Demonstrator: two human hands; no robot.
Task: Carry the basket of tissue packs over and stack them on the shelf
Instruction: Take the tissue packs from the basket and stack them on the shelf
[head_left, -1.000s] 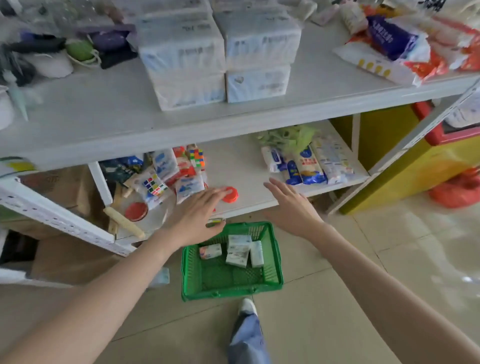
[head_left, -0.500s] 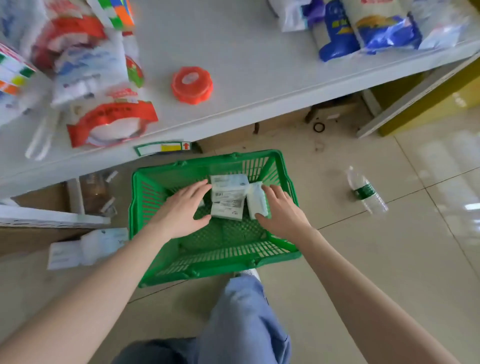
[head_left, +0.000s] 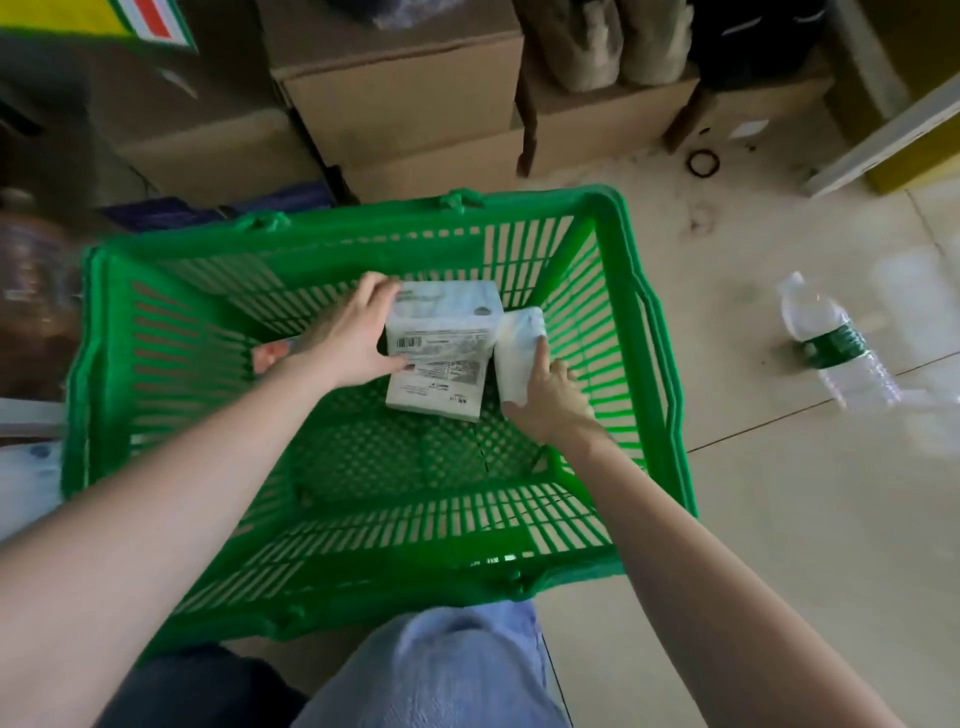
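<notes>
A green plastic basket (head_left: 654, 395) stands on the floor below me. Inside lie white tissue packs: a stacked pair (head_left: 447, 332) in the middle, one upright pack (head_left: 517, 348) to their right, and a pack with a red mark (head_left: 270, 353) partly hidden under my left wrist. My left hand (head_left: 353, 332) grips the left side of the stacked pair, thumb beneath and fingers over the top edge. My right hand (head_left: 545, 400) wraps around the lower end of the upright pack, index finger lying along it. The shelf is out of view.
Cardboard boxes (head_left: 405, 88) sit on the floor just behind the basket. A clear water bottle with a green label (head_left: 836, 343) lies on the tiles to the right. My knee in blue jeans (head_left: 441, 670) is against the basket's near rim.
My view has dropped from the shelves down into the basket. Both hands went from above the basket down onto the packs and closed on them.
</notes>
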